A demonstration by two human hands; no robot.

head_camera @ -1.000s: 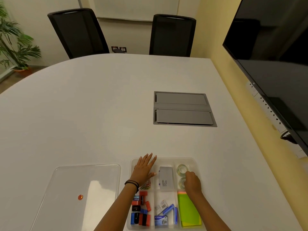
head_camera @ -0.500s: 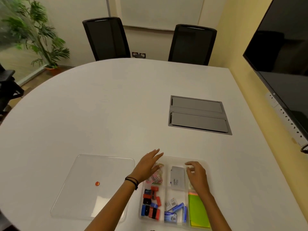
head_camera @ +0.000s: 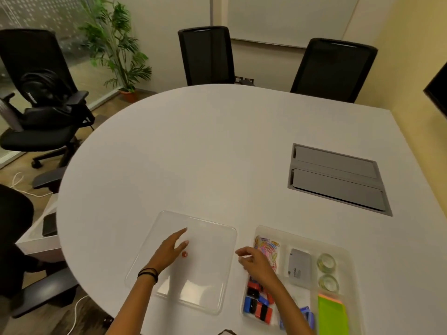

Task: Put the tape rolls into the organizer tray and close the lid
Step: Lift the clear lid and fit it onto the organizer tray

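Note:
Two clear tape rolls lie in the far right compartment of the clear organizer tray at the table's near edge. Left of the tray lies the clear flat lid with a small red knob in its middle. My left hand hovers open over the lid, fingertips just beside the knob. My right hand hangs above the gap between lid and tray, fingers loosely curled, holding nothing.
The tray also holds coloured paper clips, a grey box, red, blue and black clips and green sticky notes. A grey cable hatch is set in the white table. Black chairs stand around it.
Both hands left the tray and moved left: the left hand now over the lid, the right at the tray's left edge. The view swung left.

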